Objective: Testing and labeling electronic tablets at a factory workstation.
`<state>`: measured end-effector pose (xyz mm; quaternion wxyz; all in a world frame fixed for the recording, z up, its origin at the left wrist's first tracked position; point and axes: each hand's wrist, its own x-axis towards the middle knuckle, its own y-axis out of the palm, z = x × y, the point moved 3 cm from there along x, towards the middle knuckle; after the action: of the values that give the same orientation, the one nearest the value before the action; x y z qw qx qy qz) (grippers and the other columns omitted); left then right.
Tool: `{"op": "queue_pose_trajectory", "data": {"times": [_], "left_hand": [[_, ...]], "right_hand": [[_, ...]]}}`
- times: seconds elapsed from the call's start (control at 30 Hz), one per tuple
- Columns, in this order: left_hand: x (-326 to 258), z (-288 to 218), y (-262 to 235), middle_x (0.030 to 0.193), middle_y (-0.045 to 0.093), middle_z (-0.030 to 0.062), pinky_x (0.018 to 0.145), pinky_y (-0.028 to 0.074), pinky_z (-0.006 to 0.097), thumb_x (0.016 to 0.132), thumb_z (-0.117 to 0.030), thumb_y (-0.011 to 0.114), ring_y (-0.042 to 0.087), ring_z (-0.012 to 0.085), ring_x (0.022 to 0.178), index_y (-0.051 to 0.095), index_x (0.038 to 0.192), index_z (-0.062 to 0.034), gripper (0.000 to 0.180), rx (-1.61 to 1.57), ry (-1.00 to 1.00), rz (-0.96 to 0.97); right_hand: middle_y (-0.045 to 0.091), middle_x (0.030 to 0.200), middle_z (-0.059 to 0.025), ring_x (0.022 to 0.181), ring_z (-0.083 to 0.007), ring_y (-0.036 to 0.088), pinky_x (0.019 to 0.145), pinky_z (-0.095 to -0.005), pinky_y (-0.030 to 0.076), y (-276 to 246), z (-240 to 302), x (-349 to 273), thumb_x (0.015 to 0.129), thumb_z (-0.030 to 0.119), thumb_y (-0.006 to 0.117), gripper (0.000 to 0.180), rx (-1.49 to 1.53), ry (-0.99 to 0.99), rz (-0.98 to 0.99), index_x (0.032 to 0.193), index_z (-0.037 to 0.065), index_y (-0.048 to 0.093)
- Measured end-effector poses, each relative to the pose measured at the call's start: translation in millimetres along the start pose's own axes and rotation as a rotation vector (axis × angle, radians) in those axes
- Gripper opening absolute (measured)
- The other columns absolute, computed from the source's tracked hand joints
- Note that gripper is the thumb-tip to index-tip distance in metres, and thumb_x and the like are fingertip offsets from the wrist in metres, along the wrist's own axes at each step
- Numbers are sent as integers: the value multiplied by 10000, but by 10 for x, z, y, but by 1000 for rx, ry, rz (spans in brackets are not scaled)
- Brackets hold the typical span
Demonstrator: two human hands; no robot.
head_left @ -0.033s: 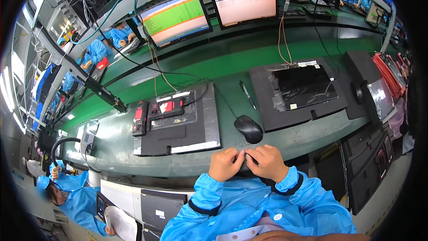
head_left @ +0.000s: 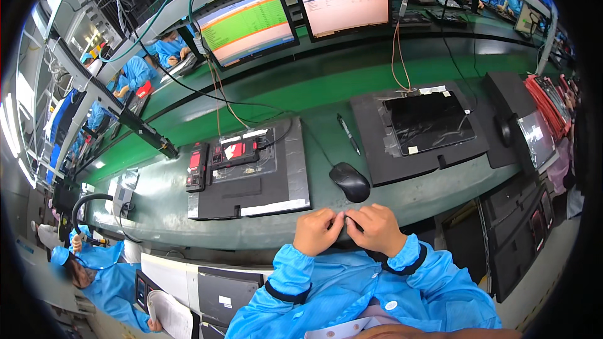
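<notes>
My left hand (head_left: pixel 316 231) and my right hand (head_left: pixel 375 227) meet at the bench's front edge, thumbs close together. Both have their fingers curled in; whatever they hold, if anything, is hidden. Just beyond them lies a black computer mouse (head_left: pixel 350 182), nearest to my right hand. A pen (head_left: pixel 348 133) rests farther back. To the left, a dark foam pad (head_left: pixel 251 196) carries a red-and-black handheld device (head_left: pixel 235 150) with a cable, and a second such device (head_left: pixel 196 168) sits at the pad's left edge. On the right, a black tablet (head_left: pixel 429 120) lies on another foam pad (head_left: pixel 402 169).
Two monitors (head_left: pixel 248 28) stand behind the green bench (head_left: pixel 169 210). A metal post (head_left: pixel 135 122) leans over the left side. Red packets (head_left: pixel 548 103) are stacked at the far right. A co-worker in blue (head_left: pixel 103 276) holds papers (head_left: pixel 168 315) at lower left.
</notes>
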<state>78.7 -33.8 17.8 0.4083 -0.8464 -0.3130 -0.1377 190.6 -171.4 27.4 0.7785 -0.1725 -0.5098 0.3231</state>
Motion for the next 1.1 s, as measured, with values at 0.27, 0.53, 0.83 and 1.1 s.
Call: {"op": "queue_pose_trajectory", "data": {"times": [0.27, 0.53, 0.83, 1.1], "left_hand": [[-23, 11, 11, 622, 580, 97, 491, 442, 403, 906, -180, 784, 592, 285, 525, 633, 712, -52, 277, 4, -35, 3], [-52, 1, 20, 620, 568, 108, 490, 413, 423, 929, -225, 773, 566, 305, 526, 586, 681, -52, 356, -40, -16, -26], [-49, 57, 16, 618, 571, 110, 492, 417, 422, 928, -215, 774, 572, 304, 527, 611, 693, -50, 330, -69, -1, -58], [-69, 54, 7, 619, 568, 106, 486, 413, 412, 923, -212, 778, 572, 293, 522, 631, 709, -55, 304, -98, -36, -30]], "right_hand": [[580, 706, -47, 608, -253, 586, 579, -387, 454, -2, 0, -7, 832, 119, 769, 119, -31, -12, 18, 932, 90, 713], [585, 700, -67, 592, -275, 566, 569, -405, 436, 17, 42, -22, 809, 82, 770, 152, -82, -22, 54, 956, 72, 731], [598, 718, -60, 606, -264, 579, 583, -397, 444, 67, 26, 0, 816, 84, 769, 147, -117, -48, 72, 958, 65, 734], [567, 709, -59, 605, -266, 564, 573, -399, 436, 57, 33, -21, 804, 82, 776, 158, -129, -37, 73, 951, 68, 721]]}}
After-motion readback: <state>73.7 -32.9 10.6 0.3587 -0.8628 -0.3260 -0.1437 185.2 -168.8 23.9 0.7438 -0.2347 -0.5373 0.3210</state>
